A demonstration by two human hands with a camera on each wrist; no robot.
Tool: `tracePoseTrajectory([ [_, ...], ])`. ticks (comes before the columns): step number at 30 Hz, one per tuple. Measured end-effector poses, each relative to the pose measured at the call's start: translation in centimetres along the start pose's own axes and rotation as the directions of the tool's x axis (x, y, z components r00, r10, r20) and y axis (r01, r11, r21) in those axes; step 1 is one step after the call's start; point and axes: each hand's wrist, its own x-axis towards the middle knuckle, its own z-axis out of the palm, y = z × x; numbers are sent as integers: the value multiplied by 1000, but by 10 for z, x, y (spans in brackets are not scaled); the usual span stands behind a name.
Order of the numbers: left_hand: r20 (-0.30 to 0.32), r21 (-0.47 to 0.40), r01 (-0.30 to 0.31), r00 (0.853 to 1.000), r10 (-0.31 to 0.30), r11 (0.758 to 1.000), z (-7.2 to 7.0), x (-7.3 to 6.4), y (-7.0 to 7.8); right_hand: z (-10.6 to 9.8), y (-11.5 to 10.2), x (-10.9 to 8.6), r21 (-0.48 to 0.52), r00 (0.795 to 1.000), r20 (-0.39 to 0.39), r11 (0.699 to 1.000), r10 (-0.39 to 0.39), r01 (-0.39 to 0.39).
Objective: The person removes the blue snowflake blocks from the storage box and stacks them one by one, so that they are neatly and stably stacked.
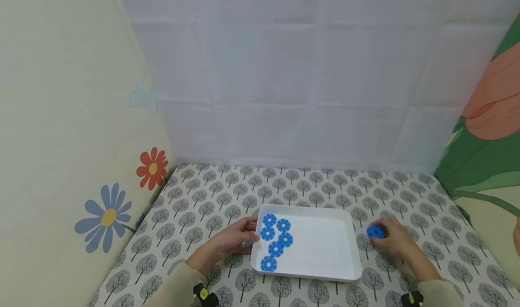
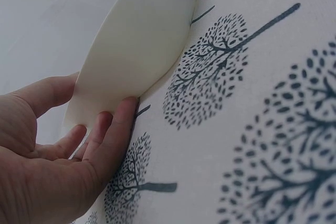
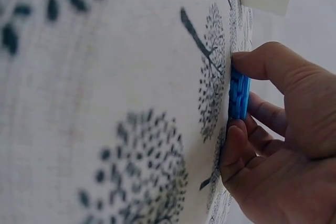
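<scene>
A shallow white tray [image 1: 317, 246] rests on the cloth, with several blue notched, flower-shaped discs [image 1: 285, 239] lying flat along its left side. My left hand [image 1: 235, 239] holds the tray's left edge. In the left wrist view, the thumb meets the rim while the fingertips [image 2: 126, 108] rest on the outer wall, low by the cloth. Right of the tray, my right hand [image 1: 393, 238] grips a small stack of blue discs [image 1: 375, 231] between thumb and fingers. The right wrist view shows the stack [image 3: 240, 95] edge-on, low at the cloth, several layers thick.
The table is covered by a cloth [image 1: 264, 193] printed with grey trees. A white sheet [image 1: 276, 117] hangs behind it. Flower-patterned panels [image 1: 81, 140] stand at the left and right sides.
</scene>
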Motion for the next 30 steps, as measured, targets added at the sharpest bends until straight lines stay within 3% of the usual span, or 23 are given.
tracePoseTrajectory([
  [9, -4, 17, -1, 1000, 1, 1000, 0, 0, 0, -7, 0, 1, -8, 1000, 30, 1000, 2, -2],
  [13, -3, 9, 1, 1000, -1, 1000, 0, 2, 0, -16, -7, -2, -21, 1000, 10, 1000, -21, 22],
  [18, -6, 6, 1, 1000, -1, 1000, 1, 2, 1, -22, -29, -11, -7, 992, -63, 994, -112, 112],
  [22, -5, 13, -7, 1000, 7, 1000, 1, 0, 1, -20, -49, -18, 27, 972, -101, 976, -213, 217],
  [30, -7, 28, -22, 1000, 22, 999, 1, -1, -1, -7, -85, -24, 99, 946, -97, 943, -309, 318],
])
